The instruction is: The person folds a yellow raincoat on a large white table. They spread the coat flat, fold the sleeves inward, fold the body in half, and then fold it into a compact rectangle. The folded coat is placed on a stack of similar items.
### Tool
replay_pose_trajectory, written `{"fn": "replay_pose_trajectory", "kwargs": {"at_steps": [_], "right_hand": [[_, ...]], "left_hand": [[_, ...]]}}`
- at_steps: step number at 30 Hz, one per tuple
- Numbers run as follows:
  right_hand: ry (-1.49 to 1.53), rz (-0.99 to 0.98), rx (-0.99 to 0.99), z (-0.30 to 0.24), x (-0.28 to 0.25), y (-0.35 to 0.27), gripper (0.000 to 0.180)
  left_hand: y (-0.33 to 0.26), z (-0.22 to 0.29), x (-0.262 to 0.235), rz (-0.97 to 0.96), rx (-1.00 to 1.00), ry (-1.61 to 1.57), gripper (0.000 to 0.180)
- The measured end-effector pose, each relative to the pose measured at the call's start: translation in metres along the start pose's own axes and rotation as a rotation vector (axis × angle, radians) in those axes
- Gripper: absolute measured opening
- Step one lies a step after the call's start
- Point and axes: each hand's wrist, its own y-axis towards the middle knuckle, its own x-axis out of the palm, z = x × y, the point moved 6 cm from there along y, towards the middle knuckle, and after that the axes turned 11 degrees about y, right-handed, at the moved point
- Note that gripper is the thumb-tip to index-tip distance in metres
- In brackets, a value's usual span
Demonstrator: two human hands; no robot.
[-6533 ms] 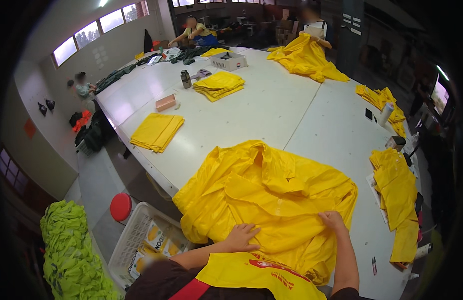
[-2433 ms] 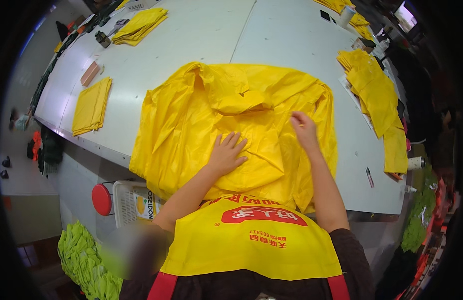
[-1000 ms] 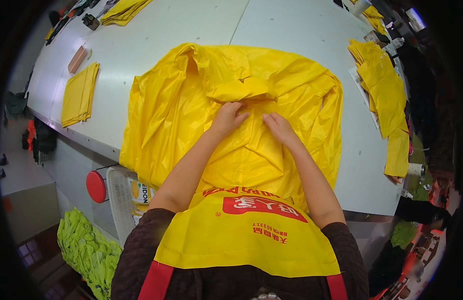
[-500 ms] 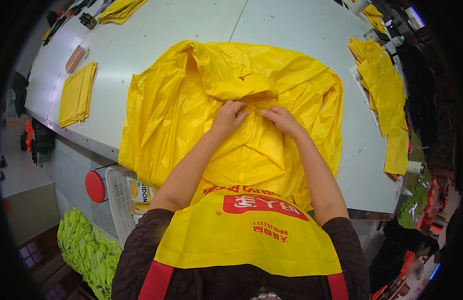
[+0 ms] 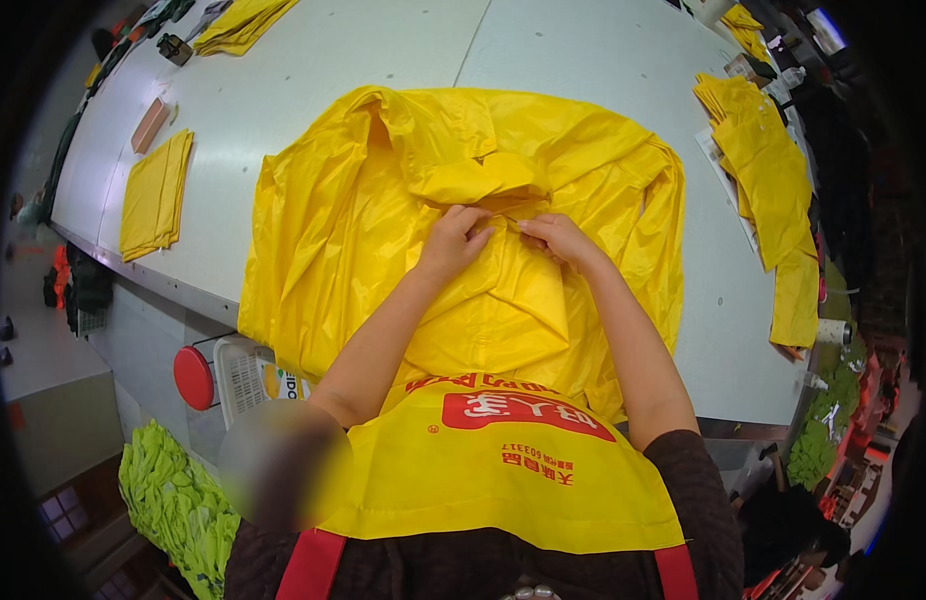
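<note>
Yellow raincoat [image 5: 363, 220]: thin, glossy, crinkled plastic, spread across the near half of the white table [image 5: 383, 50].
Left hand [image 5: 455, 238]: fingers curled, pinching a fold at the coat's middle.
Right hand [image 5: 558, 238]: pinching the same fold, just beside.
White basket [image 5: 241, 375]: near left, below table edge; contents unclear.

A red rectangular label [image 5: 523, 410] with pale lettering sits on the chest of the person's yellow apron [image 5: 503, 480], with 1 smaller line of red print just below it. Beside the white table [image 5: 363, 60], a white basket [image 5: 245, 372] holds a yellow and white package [image 5: 279, 381], only partly visible.
</note>
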Motion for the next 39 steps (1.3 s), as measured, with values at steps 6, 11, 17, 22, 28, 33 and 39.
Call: {"fn": "replay_pose_trajectory", "kwargs": {"at_steps": [6, 11, 17, 22, 28, 33, 39], "right_hand": [[0.029, -0.014, -0.035, 0.01, -0.003, 0.004, 0.03], [0.081, -0.01, -0.053, 0.012, 0.0, 0.003, 0.03], [0.115, -0.033, 0.007, 0.01, -0.003, 0.003, 0.03], [0.065, -0.003, 0.003, 0.017, -0.007, 0.01, 0.031], [0.057, 0.024, -0.023, 0.012, -0.003, 0.007, 0.031], [0.22, -0.066, -0.02, 0.017, -0.011, 0.008, 0.028], [0.31, 0.043, -0.217, 0.012, -0.042, -0.049, 0.022]], "left_hand": [[0.0, 0.001, 0.001, -0.001, 0.024, 0.022, 0.022], [-0.001, 0.002, 0.001, 0.0, 0.036, 0.039, 0.021], [0.0, 0.005, -0.001, -0.009, 0.032, 0.062, 0.021], [-0.001, 0.003, 0.002, -0.01, 0.028, 0.048, 0.021], [-0.002, 0.002, 0.003, 0.012, 0.06, 0.068, 0.022], [-0.003, 0.001, 0.004, -0.011, 0.023, 0.06, 0.022], [-0.004, 0.004, 0.004, -0.084, -0.025, 0.085, 0.024]]}}
